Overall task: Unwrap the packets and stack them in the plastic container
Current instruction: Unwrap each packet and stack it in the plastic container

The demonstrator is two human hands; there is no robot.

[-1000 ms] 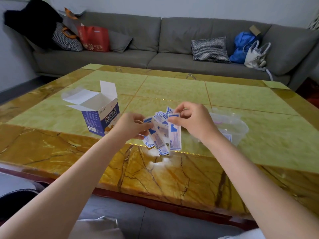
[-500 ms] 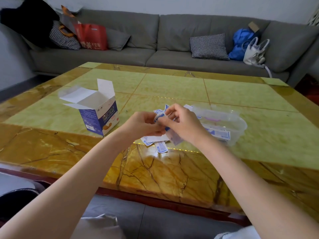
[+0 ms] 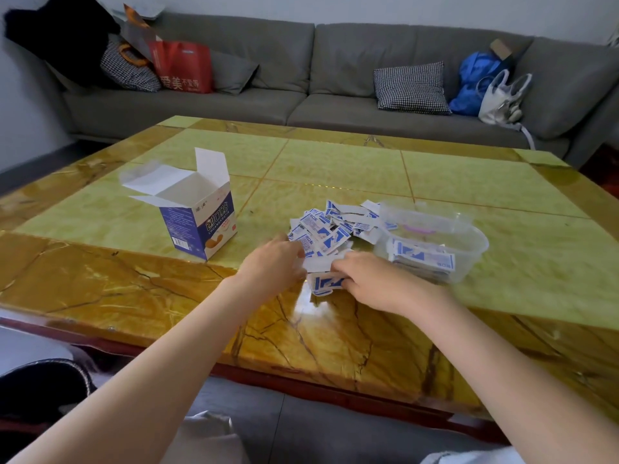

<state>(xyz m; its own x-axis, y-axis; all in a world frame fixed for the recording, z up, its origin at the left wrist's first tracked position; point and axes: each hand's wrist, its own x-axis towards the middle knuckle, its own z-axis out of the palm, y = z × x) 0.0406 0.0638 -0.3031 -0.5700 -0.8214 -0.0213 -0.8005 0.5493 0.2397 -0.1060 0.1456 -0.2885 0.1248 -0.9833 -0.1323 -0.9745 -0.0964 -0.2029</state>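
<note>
The right hand [image 3: 375,281] pinched a packet [image 3: 325,285] at the pile's [image 3: 330,229] near edge; the left hand's [image 3: 273,266] fingers were hidden, grip unclear. Both hands had dropped from mid-air to the table [image 3: 335,169], suggesting another pick. More packets lay stacked in the plastic container [image 3: 469,259] beside it.

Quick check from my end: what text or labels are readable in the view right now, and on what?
"创口贴" with "CHUANGKOUTIE" below it: front of the open box.
"爱美不是梦", last characters uncertain: red bag on the sofa.
Barcode on the box side: digits too small to read.
Blue print on the packets and those in the plastic container: too small to read.
</note>
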